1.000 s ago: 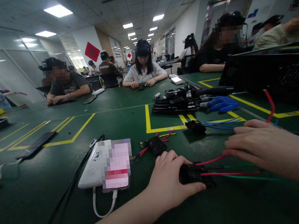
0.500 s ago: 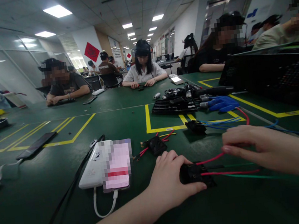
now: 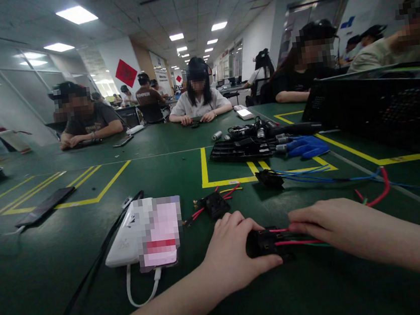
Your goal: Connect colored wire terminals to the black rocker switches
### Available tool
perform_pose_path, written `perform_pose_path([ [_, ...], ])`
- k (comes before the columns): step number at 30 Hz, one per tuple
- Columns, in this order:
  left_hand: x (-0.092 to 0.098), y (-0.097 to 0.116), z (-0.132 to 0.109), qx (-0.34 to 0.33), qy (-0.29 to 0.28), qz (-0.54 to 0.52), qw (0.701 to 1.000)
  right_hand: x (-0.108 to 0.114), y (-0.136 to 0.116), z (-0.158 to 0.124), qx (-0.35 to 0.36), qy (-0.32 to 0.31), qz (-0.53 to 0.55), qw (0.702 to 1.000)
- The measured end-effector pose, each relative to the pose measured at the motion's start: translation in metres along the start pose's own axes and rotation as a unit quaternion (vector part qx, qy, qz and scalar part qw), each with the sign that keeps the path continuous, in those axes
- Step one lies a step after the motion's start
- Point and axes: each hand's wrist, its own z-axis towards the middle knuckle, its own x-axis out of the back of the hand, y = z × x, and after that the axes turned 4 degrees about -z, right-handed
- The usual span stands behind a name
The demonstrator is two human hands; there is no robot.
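Observation:
My left hand [image 3: 236,250] is wrapped over a small black switch block [image 3: 262,243] on the green table [image 3: 180,166], pinning it down. My right hand [image 3: 325,222] comes in from the right, fingertips pinched on the red wire [image 3: 377,196] right where it meets the block. Red and green wires run out of the block under my right hand, and the red one loops up behind my wrist.
A second black switch with red wires [image 3: 214,204] and a third with blue wires [image 3: 269,177] lie just beyond. A white power bank with a phone [image 3: 146,231] sits to the left, a black tray [image 3: 241,149] and blue glove [image 3: 305,146] farther back. Several people sit around the table.
My right hand has slid left along the red wire, right up to the switch block. The wire's loose loop dropped behind my wrist. My left hand stayed on the block.

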Motion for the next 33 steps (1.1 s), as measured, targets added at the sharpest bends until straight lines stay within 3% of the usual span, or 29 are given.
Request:
perform_pose_path([
  [5,0.002,0.003,0.0,0.01,-0.007,0.006,1.0,0.007,0.002,0.007,0.008,-0.024,0.007,1.0],
  [7,0.002,0.004,-0.001,0.012,-0.005,0.006,1.0,0.012,0.0,0.004,0.023,0.0,-0.008,1.0],
  [9,0.002,0.004,-0.001,0.009,-0.004,0.004,1.0,0.017,-0.005,-0.003,0.065,0.07,-0.046,0.994],
  [12,0.002,0.004,0.0,0.009,-0.007,0.006,1.0,0.022,-0.018,-0.017,0.159,0.217,-0.12,0.956],
  [15,0.001,0.002,0.0,0.007,-0.007,0.01,1.0,0.022,-0.026,-0.025,0.189,0.269,-0.164,0.93],
  [17,0.001,0.002,0.0,0.004,-0.005,0.008,1.0,0.021,-0.023,-0.023,0.164,0.247,-0.163,0.941],
  [21,0.002,0.002,0.0,0.002,-0.005,0.003,1.0,0.019,-0.009,-0.008,0.069,0.098,-0.095,0.988],
  [24,0.003,0.002,-0.001,0.006,-0.01,0.006,1.0,0.015,-0.001,0.001,0.054,0.033,-0.058,0.996],
  [28,0.002,0.001,-0.001,0.003,-0.01,0.004,1.0,0.012,0.003,0.003,0.057,0.024,-0.034,0.998],
  [33,0.003,0.002,-0.001,0.006,-0.007,0.002,1.0,0.023,-0.01,-0.011,0.082,0.111,-0.005,0.99],
])
